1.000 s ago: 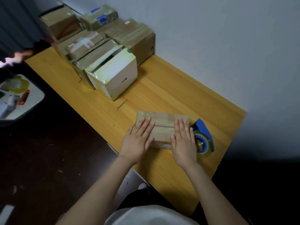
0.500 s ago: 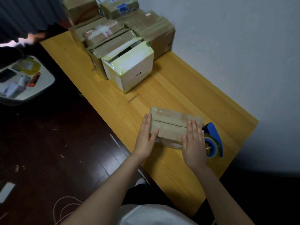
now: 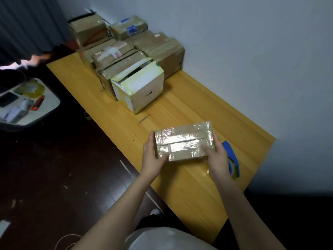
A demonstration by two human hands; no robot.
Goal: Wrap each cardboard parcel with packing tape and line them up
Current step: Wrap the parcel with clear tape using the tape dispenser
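The taped parcel (image 3: 182, 141) is gripped at one end by the left hand (image 3: 152, 156); at the other, by the right hand (image 3: 217, 157). A blue tape dispenser (image 3: 232, 153) is placed just beside

Tan-brown parcel (image 3: 183, 141), silvery glare across its glossy tape; honey-yellow table (image 3: 198, 109), straight wood grain; bright blue tape dispenser (image 3: 232, 154); white box (image 3: 142, 89) tinged yellow-green; behind, a plain brown box (image 3: 162, 47), a blue-labelled box (image 3: 128, 27), a box crossed with white-and-red tape (image 3: 110, 53); dark brown floor (image 3: 54, 168).
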